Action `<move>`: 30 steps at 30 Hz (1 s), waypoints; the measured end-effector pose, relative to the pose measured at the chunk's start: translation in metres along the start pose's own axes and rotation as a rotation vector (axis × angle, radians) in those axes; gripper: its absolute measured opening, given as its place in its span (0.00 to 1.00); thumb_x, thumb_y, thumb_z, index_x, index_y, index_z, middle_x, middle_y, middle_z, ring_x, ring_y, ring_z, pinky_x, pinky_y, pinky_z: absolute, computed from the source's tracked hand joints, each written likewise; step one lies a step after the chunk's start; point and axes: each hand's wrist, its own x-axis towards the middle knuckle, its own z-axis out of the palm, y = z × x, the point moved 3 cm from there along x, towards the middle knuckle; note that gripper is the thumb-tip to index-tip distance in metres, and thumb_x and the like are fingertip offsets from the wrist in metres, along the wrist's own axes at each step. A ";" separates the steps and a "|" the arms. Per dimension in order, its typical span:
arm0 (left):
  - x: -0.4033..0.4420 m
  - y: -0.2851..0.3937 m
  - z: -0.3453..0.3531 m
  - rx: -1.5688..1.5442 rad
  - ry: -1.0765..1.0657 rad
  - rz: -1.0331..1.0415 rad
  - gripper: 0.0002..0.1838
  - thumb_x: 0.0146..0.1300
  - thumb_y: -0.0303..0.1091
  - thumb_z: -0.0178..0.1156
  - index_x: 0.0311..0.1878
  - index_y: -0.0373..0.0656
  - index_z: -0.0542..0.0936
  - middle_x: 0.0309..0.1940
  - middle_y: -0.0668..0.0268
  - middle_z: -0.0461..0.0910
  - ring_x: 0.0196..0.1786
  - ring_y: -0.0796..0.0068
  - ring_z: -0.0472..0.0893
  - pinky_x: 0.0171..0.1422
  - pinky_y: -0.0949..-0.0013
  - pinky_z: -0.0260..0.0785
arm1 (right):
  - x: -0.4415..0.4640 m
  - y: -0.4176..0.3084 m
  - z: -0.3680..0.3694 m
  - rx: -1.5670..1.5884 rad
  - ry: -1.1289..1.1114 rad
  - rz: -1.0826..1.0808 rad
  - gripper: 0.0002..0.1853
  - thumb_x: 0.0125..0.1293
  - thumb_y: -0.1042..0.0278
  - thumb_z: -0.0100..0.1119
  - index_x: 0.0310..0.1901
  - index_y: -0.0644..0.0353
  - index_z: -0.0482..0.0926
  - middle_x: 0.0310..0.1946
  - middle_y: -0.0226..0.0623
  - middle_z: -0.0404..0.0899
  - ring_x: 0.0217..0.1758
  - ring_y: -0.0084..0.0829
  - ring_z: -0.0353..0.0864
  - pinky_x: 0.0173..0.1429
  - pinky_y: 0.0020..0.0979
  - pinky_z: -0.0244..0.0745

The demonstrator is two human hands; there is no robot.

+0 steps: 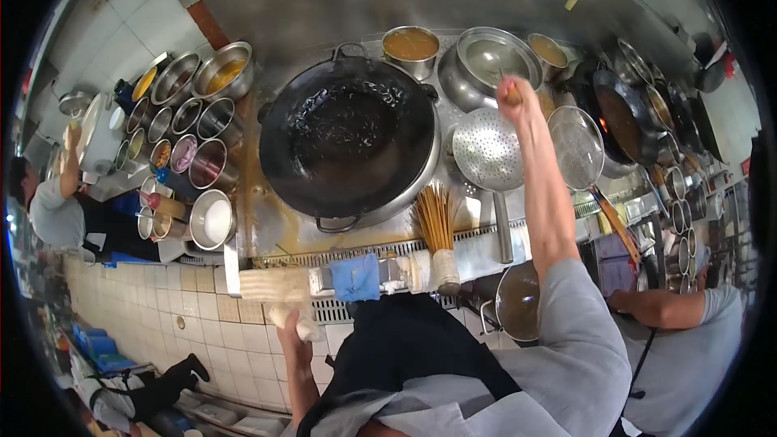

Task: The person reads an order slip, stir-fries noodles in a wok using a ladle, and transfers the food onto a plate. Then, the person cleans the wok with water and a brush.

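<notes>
My right hand [516, 97] is closed around the wooden-ended handle of a long tool, its arm stretched forward. The tool's head is hidden, near a steel pot [449, 85] topped by a basin of cloudy liquid [491, 57]. Low on the left, my left hand [295, 340] grips a folded pale cloth [298, 321] below the stove's front edge. A large black wok [348, 142], wet and shiny inside, sits on the burner ahead. Beneath my right forearm lies a perforated steel strainer [488, 148], with a wire mesh skimmer [575, 147] on its right.
A bamboo brush [435, 222] and a blue cloth [355, 277] rest along the front rail. Ingredient containers [212, 163] stand left; a broth pot [410, 47] sits behind the wok. A co-worker [680, 340] stands close on my right, another [61, 210] far left.
</notes>
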 end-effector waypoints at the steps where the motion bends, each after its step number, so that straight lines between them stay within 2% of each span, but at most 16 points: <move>1: -0.004 -0.001 -0.003 0.008 -0.009 -0.020 0.22 0.60 0.30 0.58 0.57 0.33 0.68 0.41 0.56 0.76 0.40 0.63 0.81 0.41 0.64 0.77 | 0.003 -0.004 0.022 -0.040 -0.013 0.017 0.09 0.67 0.75 0.47 0.28 0.56 0.64 0.14 0.25 0.66 0.13 0.19 0.67 0.15 0.23 0.64; 3: -0.013 0.002 0.001 0.026 -0.013 -0.017 0.22 0.60 0.30 0.58 0.55 0.32 0.68 0.40 0.56 0.76 0.38 0.64 0.81 0.40 0.64 0.77 | 0.008 -0.015 0.050 -0.120 -0.038 0.042 0.08 0.66 0.75 0.49 0.29 0.56 0.65 0.14 0.25 0.66 0.13 0.19 0.67 0.15 0.23 0.65; 6: -0.019 -0.002 0.002 0.061 -0.017 0.009 0.22 0.59 0.31 0.60 0.54 0.32 0.68 0.39 0.56 0.76 0.36 0.65 0.80 0.39 0.65 0.76 | 0.018 -0.035 0.039 -0.373 -0.153 -0.031 0.05 0.65 0.75 0.51 0.31 0.58 0.67 0.15 0.27 0.68 0.13 0.19 0.68 0.15 0.24 0.64; 9: -0.024 -0.003 0.007 0.033 -0.029 0.054 0.22 0.59 0.31 0.60 0.55 0.33 0.68 0.38 0.57 0.76 0.36 0.65 0.80 0.38 0.65 0.76 | -0.010 -0.027 0.022 -0.900 -0.042 -0.471 0.03 0.63 0.74 0.53 0.34 0.60 0.70 0.16 0.29 0.70 0.14 0.22 0.70 0.15 0.26 0.63; 10: -0.025 -0.004 0.005 0.032 -0.010 0.039 0.22 0.59 0.30 0.60 0.55 0.34 0.67 0.38 0.57 0.76 0.36 0.65 0.80 0.38 0.65 0.76 | -0.003 -0.023 0.004 -1.017 0.046 -0.568 0.03 0.61 0.74 0.53 0.36 0.63 0.72 0.16 0.31 0.71 0.11 0.22 0.68 0.13 0.26 0.60; 12: -0.026 -0.006 0.000 0.029 0.024 0.006 0.21 0.60 0.30 0.59 0.55 0.34 0.67 0.38 0.57 0.76 0.37 0.65 0.80 0.38 0.65 0.76 | -0.009 -0.013 -0.025 -1.264 0.262 -0.698 0.06 0.57 0.74 0.53 0.36 0.64 0.74 0.15 0.36 0.73 0.13 0.28 0.72 0.16 0.31 0.65; 13: -0.027 -0.005 0.000 0.021 0.018 0.000 0.21 0.60 0.29 0.59 0.55 0.34 0.67 0.38 0.57 0.76 0.37 0.66 0.80 0.38 0.65 0.76 | -0.007 -0.008 -0.044 -1.308 0.296 -0.686 0.08 0.56 0.73 0.53 0.37 0.67 0.74 0.16 0.37 0.75 0.15 0.30 0.74 0.18 0.33 0.67; 14: -0.028 -0.003 0.002 0.014 0.011 -0.004 0.21 0.60 0.29 0.59 0.55 0.34 0.67 0.38 0.58 0.76 0.37 0.66 0.80 0.38 0.65 0.76 | -0.014 -0.005 -0.052 -1.289 0.315 -0.563 0.07 0.59 0.71 0.53 0.35 0.66 0.73 0.17 0.36 0.75 0.15 0.29 0.74 0.18 0.32 0.67; 15: -0.028 -0.002 0.001 0.010 0.004 -0.008 0.21 0.60 0.29 0.59 0.55 0.35 0.67 0.38 0.58 0.76 0.37 0.66 0.80 0.38 0.65 0.76 | -0.020 -0.002 -0.058 -1.265 0.333 -0.440 0.07 0.62 0.69 0.52 0.34 0.65 0.72 0.18 0.34 0.75 0.15 0.28 0.74 0.19 0.31 0.68; 18: -0.011 -0.003 -0.005 0.039 -0.002 0.044 0.20 0.60 0.28 0.59 0.55 0.34 0.68 0.39 0.59 0.76 0.37 0.67 0.80 0.38 0.65 0.76 | -0.003 0.001 -0.099 -0.226 0.011 0.087 0.06 0.66 0.70 0.51 0.34 0.63 0.71 0.17 0.26 0.70 0.14 0.19 0.68 0.17 0.25 0.62; 21: -0.005 0.010 0.004 0.053 -0.063 0.083 0.21 0.60 0.27 0.59 0.56 0.34 0.68 0.41 0.59 0.76 0.38 0.68 0.80 0.38 0.66 0.75 | -0.039 0.021 -0.095 0.274 -0.327 0.167 0.05 0.68 0.71 0.49 0.34 0.61 0.70 0.17 0.22 0.65 0.15 0.14 0.63 0.17 0.21 0.57; 22: -0.002 0.012 0.005 0.063 -0.071 0.073 0.22 0.59 0.27 0.59 0.57 0.34 0.68 0.41 0.59 0.76 0.38 0.68 0.80 0.39 0.66 0.75 | -0.059 0.028 -0.091 0.379 -0.349 0.210 0.08 0.70 0.70 0.46 0.38 0.65 0.72 0.19 0.23 0.66 0.15 0.15 0.62 0.17 0.21 0.57; 25: 0.005 0.012 0.003 0.083 -0.090 0.052 0.24 0.59 0.26 0.59 0.58 0.34 0.68 0.44 0.59 0.76 0.41 0.67 0.80 0.44 0.66 0.75 | -0.117 0.047 -0.086 0.371 -0.476 0.175 0.11 0.72 0.69 0.43 0.44 0.68 0.73 0.20 0.24 0.65 0.15 0.15 0.61 0.17 0.22 0.58; 26: 0.009 0.009 0.003 0.078 -0.093 0.057 0.24 0.59 0.26 0.59 0.59 0.34 0.68 0.44 0.59 0.77 0.42 0.67 0.80 0.45 0.66 0.75 | -0.142 0.055 -0.080 0.423 -0.497 0.197 0.15 0.73 0.68 0.40 0.50 0.71 0.72 0.20 0.24 0.63 0.14 0.16 0.60 0.17 0.22 0.58; 29: 0.016 0.005 0.003 0.091 -0.122 0.002 0.24 0.58 0.26 0.60 0.59 0.35 0.69 0.47 0.59 0.77 0.46 0.67 0.80 0.49 0.66 0.74 | -0.208 0.076 -0.071 0.481 -0.538 0.259 0.18 0.74 0.68 0.39 0.58 0.73 0.67 0.21 0.25 0.61 0.14 0.16 0.60 0.16 0.23 0.58; 30: 0.020 0.000 0.002 0.083 -0.136 -0.022 0.24 0.58 0.26 0.60 0.59 0.35 0.69 0.47 0.59 0.77 0.46 0.67 0.80 0.49 0.66 0.74 | -0.230 0.084 -0.066 0.530 -0.541 0.293 0.21 0.74 0.67 0.38 0.63 0.73 0.60 0.21 0.27 0.61 0.14 0.17 0.60 0.15 0.23 0.59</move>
